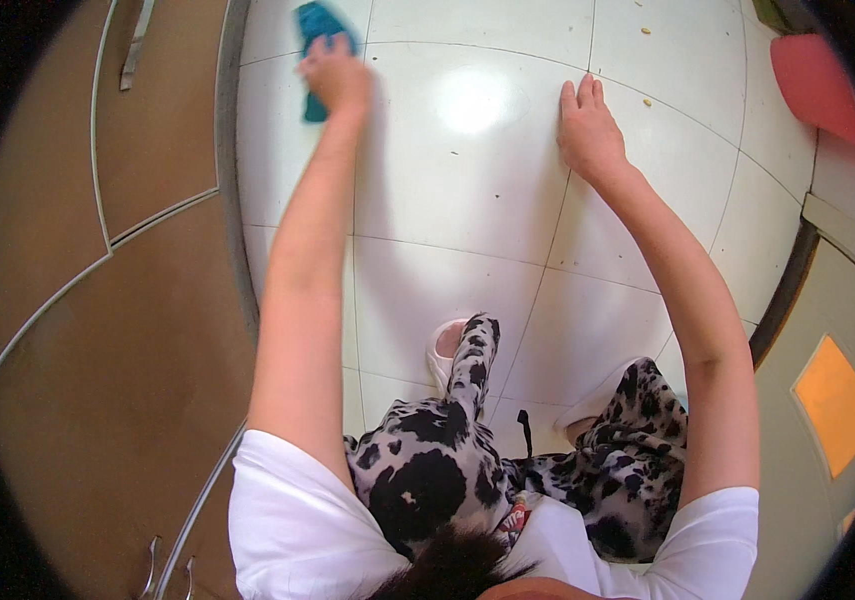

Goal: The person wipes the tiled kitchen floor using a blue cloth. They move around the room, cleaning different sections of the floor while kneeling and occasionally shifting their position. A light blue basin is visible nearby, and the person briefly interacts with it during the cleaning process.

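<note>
My left hand (336,75) presses on a teal cloth (315,109) that lies on the white tiled floor (465,195), beside the base of the brown cabinets. The hand is slightly blurred and its fingers spread over the cloth. Further right, my right hand (592,135) rests on the tiles near a joint, fingers extended, holding nothing. Small dark specks and a few yellowish bits (647,103) are scattered on the floor, some just right of my right hand.
Brown cabinet fronts (164,315) with metal handles line the left side. A red object (817,90), partly cut off, is at the upper right. A pale panel with orange diamond shapes (836,405) stands at the right. My slippered feet are on the tiles below.
</note>
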{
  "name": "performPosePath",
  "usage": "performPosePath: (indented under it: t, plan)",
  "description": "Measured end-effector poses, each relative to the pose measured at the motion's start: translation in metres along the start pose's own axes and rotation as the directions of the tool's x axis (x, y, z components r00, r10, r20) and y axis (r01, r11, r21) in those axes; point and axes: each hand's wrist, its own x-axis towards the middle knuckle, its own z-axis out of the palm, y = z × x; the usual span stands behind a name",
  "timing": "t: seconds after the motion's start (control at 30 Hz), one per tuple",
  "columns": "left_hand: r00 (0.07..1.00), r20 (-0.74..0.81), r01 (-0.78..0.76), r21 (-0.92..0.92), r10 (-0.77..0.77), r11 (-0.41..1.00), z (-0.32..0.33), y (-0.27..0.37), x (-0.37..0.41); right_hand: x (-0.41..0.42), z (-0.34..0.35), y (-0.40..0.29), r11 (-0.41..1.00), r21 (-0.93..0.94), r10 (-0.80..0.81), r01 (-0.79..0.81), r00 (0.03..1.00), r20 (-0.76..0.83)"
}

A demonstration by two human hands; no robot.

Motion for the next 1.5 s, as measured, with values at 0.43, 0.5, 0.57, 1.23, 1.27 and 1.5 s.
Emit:
performPosePath:
  t: [0.43,0.5,0.57,1.23,1.27,1.5]
  plan:
    - [0.926,-0.371,0.06,-0.03,-0.067,0.998,-0.054,-0.082,0.02,-0.038,-0.017,-0.014,0.982,-0.186,-0.016,-0.002,0.995,-0.094]
    - [0.935,-0.265,0.247,0.006,-0.236,0.969,-0.05,-0.128,0.038,-0.045,-0.021,-0.033,0.976,-0.216,-0.005,-0.013,0.997,-0.079]
    - [0.942,-0.292,0.176,0.019,-0.163,0.984,-0.046,-0.095,0.049,-0.056,-0.025,-0.036,0.98,-0.196,-0.02,0.006,0.997,-0.07]
    - [0.985,0.069,0.173,-0.39,-0.158,0.905,-0.182,-0.007,-0.123,-0.1,-0.09,-0.03,0.994,0.108,-0.031,0.011,0.983,0.181]
    - [0.992,0.084,0.125,-0.427,-0.098,0.896,-0.183,0.011,-0.13,-0.099,-0.093,-0.023,0.994,0.097,-0.067,0.047,0.975,0.21]
    - [0.956,0.164,-0.091,-0.624,0.244,0.776,-0.192,0.12,-0.112,-0.079,-0.126,0.023,0.95,0.172,-0.31,0.262,0.862,0.401]
